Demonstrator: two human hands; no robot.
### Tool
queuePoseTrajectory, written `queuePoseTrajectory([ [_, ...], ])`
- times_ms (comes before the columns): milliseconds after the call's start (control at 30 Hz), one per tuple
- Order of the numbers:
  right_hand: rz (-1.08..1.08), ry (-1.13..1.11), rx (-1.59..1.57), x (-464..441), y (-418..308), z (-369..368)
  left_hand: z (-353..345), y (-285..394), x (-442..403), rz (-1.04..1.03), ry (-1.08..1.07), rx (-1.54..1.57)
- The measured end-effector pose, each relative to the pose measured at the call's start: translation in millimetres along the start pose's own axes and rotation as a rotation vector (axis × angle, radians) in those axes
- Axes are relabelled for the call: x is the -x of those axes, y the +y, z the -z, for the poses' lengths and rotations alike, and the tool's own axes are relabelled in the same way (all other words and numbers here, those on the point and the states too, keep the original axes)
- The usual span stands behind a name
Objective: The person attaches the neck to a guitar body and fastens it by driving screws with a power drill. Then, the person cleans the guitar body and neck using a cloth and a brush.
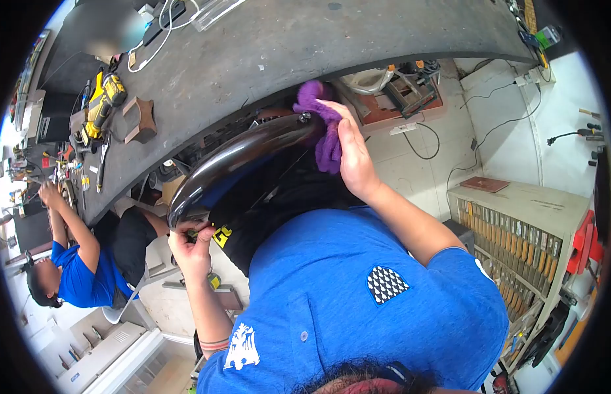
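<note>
A glossy black curved piece that looks like a fender (236, 154) lies across my lap, arching from lower left to upper right. A small metal bolt (304, 117) sits at its upper right end. My left hand (192, 258) pinches the lower left end between thumb and fingers. At the other end, my right hand (355, 157) holds a fluffy purple cloth (328, 148) against the piece, its fingers stretched along the cloth. Part of the cloth bunches beyond the fender's end, near the bench edge.
A dark workbench (266, 59) curves ahead, carrying a yellow power tool (103, 105), a brown saddle-shaped block (141, 120) and cables. On the left sits another person (89, 262) in a blue shirt. A cabinet of drawers (509, 243) stands at right, and a reddish tray (404, 108) with tools lies beyond my right hand.
</note>
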State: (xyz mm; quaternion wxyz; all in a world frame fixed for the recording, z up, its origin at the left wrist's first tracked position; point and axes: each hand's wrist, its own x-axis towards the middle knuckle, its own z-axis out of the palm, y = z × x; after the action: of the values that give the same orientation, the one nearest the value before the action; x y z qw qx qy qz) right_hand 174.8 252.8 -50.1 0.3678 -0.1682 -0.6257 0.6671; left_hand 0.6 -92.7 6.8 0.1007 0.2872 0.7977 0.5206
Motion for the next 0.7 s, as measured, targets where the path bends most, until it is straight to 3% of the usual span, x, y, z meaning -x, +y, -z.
queuePoseTrajectory([
  [67,0.245,-0.086,0.238,-10,-4,-3,5,-2,11,0.032,0.022,0.049],
  [200,-0.069,0.059,-0.14,-9,27,-37,7,-9,17,-0.029,0.049,-0.028],
  [333,-0.09,0.1,-0.101,-14,39,-54,14,-10,22,-0.002,0.113,0.004],
  [433,-0.631,0.256,-0.676,-4,90,-79,21,-14,28,0.035,0.182,0.076],
  [467,-0.727,0.246,-0.708,7,99,-90,21,-10,28,0.032,0.204,0.099],
  [500,-0.953,0.113,-0.852,20,113,-95,21,-8,27,0.023,0.228,0.124],
  [533,-1.122,0.123,-0.882,31,97,-120,22,-12,30,0.044,0.268,0.139],
  [567,-1.168,-0.225,-1.031,55,121,-127,24,-13,32,0.041,0.277,0.146],
  [700,-1.314,-0.447,-0.74,66,147,-161,28,-24,36,0.021,0.314,0.173],
])
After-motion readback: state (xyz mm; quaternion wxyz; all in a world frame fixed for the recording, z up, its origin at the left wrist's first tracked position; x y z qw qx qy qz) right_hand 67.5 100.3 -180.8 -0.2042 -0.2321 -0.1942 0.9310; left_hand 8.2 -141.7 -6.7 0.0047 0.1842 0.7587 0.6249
